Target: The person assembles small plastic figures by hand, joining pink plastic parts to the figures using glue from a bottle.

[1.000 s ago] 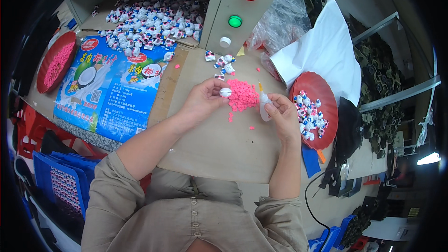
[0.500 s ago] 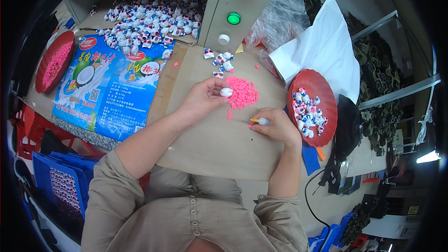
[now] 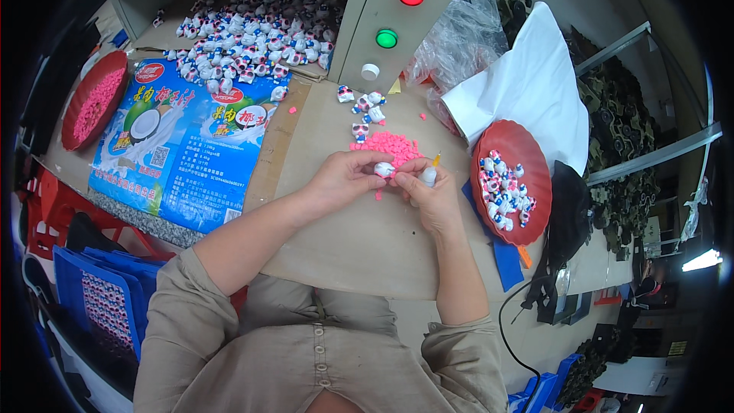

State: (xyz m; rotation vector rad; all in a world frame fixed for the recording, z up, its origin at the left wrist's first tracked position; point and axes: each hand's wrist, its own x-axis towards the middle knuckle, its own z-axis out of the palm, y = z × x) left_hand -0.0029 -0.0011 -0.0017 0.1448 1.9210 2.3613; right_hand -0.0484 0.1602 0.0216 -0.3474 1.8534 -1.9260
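My left hand [image 3: 336, 181] is closed on a small white figurine [image 3: 384, 170] with blue on it, pinched between thumb and fingertips. Closed round a small dropper bottle [image 3: 428, 177] with a yellow tip, my right hand [image 3: 437, 200] brings its thumb and forefinger up against the figurine. Whether those fingertips also pinch a pink piece is too small to tell. Just beyond both hands lies a pile of small pink pieces [image 3: 396, 145], partly hidden by my fingers. Several white, blue and pink figurines [image 3: 369, 102] stand past the pile.
To the right, a red scalloped dish [image 3: 541, 183] holds figurines. Another red dish [image 3: 115, 69] with pink pieces sits far left beside a blue printed cardboard sheet [image 3: 180, 176]. A grey machine housing [image 3: 375, 11] with many figurines inside stands behind; a white sheet [image 3: 527, 76] lies back right.
My right hand has moved up and left with the dropper bottle, now tip up, to meet the figurine. My left hand has shifted slightly right and down, still holding the figurine.
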